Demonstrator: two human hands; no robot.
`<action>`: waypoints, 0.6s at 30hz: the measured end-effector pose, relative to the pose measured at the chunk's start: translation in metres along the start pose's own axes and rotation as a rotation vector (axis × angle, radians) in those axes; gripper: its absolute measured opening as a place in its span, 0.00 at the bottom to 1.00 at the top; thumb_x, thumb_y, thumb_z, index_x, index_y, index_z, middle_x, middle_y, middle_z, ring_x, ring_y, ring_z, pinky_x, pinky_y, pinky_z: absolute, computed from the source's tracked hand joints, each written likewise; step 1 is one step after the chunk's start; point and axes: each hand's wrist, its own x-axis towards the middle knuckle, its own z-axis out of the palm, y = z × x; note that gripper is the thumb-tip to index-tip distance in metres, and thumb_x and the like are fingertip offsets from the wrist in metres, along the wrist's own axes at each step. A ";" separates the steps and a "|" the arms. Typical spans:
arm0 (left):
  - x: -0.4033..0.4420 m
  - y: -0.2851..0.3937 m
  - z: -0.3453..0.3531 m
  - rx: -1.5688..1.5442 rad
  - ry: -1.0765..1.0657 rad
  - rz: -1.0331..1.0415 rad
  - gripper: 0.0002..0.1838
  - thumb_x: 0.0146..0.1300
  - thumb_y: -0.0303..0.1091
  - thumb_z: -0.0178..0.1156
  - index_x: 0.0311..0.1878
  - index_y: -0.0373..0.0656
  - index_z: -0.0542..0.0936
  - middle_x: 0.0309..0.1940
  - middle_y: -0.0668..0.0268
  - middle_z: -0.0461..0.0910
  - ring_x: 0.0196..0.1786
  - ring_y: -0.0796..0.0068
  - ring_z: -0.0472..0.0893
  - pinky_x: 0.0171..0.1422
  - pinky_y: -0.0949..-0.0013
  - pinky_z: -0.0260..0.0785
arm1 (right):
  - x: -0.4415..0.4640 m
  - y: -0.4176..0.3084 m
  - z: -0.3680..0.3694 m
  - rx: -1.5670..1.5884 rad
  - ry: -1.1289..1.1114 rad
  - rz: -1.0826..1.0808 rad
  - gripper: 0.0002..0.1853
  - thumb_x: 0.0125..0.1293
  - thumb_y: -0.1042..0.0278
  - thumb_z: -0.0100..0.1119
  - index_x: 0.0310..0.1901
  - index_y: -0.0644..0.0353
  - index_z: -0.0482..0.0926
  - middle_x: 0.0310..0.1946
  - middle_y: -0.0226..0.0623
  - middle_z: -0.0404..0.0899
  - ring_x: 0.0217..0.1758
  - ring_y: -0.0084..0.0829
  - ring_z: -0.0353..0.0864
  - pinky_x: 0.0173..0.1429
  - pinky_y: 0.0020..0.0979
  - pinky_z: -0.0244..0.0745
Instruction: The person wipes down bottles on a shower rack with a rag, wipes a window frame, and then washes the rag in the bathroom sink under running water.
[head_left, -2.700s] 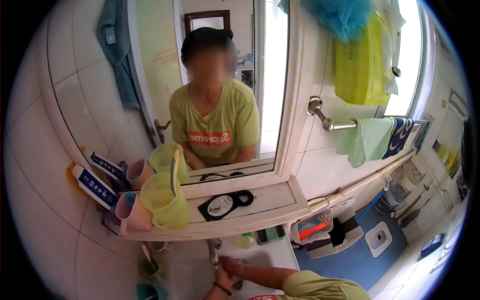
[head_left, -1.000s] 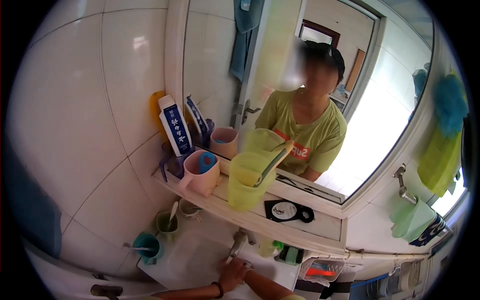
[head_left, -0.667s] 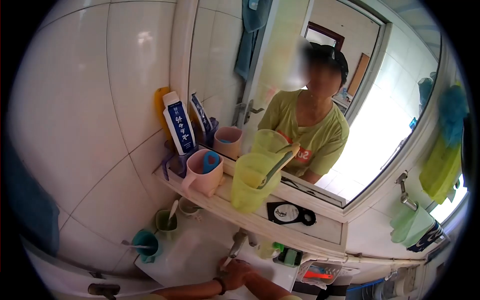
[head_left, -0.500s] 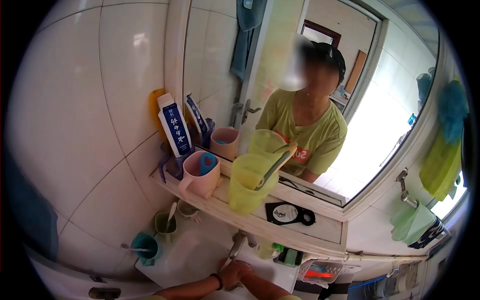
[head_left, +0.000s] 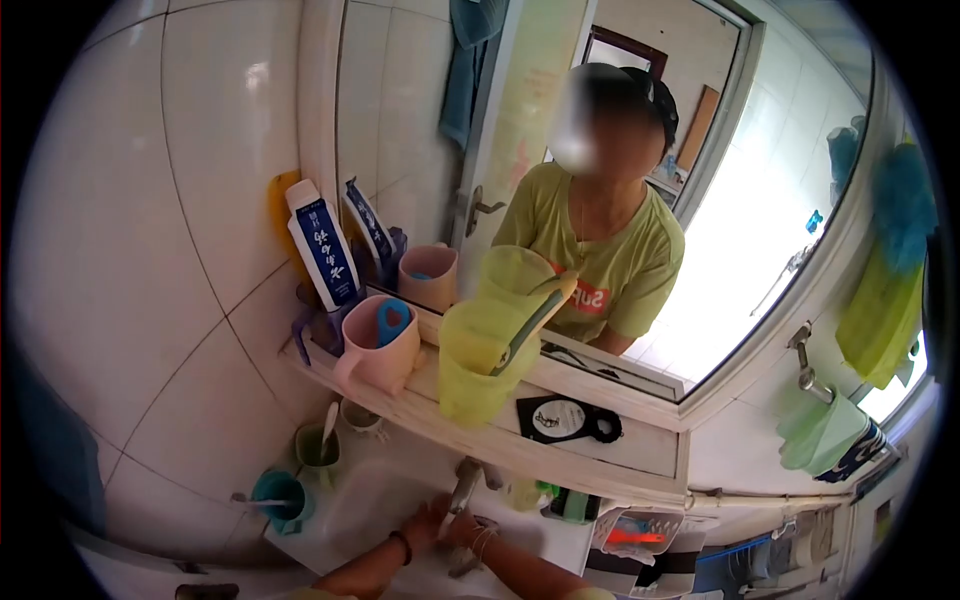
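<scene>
Over the white sink [head_left: 350,510], both of my hands are close together under the metal faucet [head_left: 466,487]. My left hand [head_left: 425,522], with a dark band on its wrist, is just left of the spout. Opposite it, my right hand [head_left: 461,530] is partly covered by the spout, and a thin bracelet circles that wrist. The fingers of both hands are small, blurred and partly hidden, so I cannot see whether they hold anything. A teal cup [head_left: 280,502] and a green cup [head_left: 317,452], each with a toothbrush, stand at the sink's left.
Above the sink runs a shelf [head_left: 640,455] with a pink mug [head_left: 380,350], a yellow-green cup [head_left: 470,370], a toothpaste tube [head_left: 325,245] and a black comb-like item [head_left: 560,420]. A mirror [head_left: 400,110] rises behind it. A basket [head_left: 636,530] is right of the sink.
My hands were clasped together below the faucet; now they are slightly apart, closer under the spout, the left one farther left. The view has shifted a little to the right.
</scene>
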 end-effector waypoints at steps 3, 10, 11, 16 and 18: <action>0.007 -0.001 0.018 -0.057 0.113 -0.157 0.20 0.59 0.42 0.40 0.50 0.38 0.61 0.44 0.53 0.68 0.50 0.61 0.67 0.53 0.63 0.58 | 0.002 -0.026 -0.032 -0.013 0.222 -0.092 0.19 0.55 0.61 0.46 0.48 0.59 0.66 0.45 0.40 0.69 0.46 0.37 0.68 0.50 0.35 0.63; 0.013 0.002 0.012 -0.179 0.055 -0.161 0.22 0.59 0.43 0.41 0.51 0.38 0.61 0.45 0.53 0.67 0.51 0.61 0.67 0.54 0.63 0.57 | -0.008 -0.116 -0.090 0.114 -0.006 -0.239 0.12 0.56 0.67 0.43 0.42 0.59 0.70 0.42 0.39 0.71 0.52 0.39 0.65 0.51 0.37 0.62; 0.014 0.002 0.010 -0.192 0.044 -0.161 0.22 0.59 0.44 0.41 0.51 0.38 0.61 0.45 0.53 0.67 0.51 0.61 0.66 0.54 0.63 0.57 | -0.014 -0.126 -0.090 0.243 0.249 -0.341 0.11 0.56 0.68 0.44 0.40 0.58 0.72 0.41 0.39 0.71 0.52 0.40 0.65 0.50 0.39 0.62; 0.016 0.009 0.000 -0.308 -0.017 -0.124 0.23 0.58 0.45 0.41 0.51 0.38 0.61 0.46 0.54 0.66 0.51 0.62 0.66 0.55 0.63 0.56 | -0.013 -0.136 -0.122 0.365 0.107 -0.238 0.14 0.57 0.64 0.45 0.45 0.57 0.69 0.44 0.42 0.69 0.50 0.40 0.65 0.53 0.38 0.59; 0.020 0.018 -0.003 -0.380 -0.036 -0.103 0.23 0.58 0.45 0.41 0.51 0.38 0.61 0.46 0.54 0.66 0.51 0.62 0.66 0.55 0.63 0.56 | -0.016 -0.094 -0.105 0.089 0.020 -0.230 0.18 0.53 0.65 0.48 0.47 0.56 0.67 0.44 0.41 0.69 0.51 0.40 0.64 0.53 0.40 0.58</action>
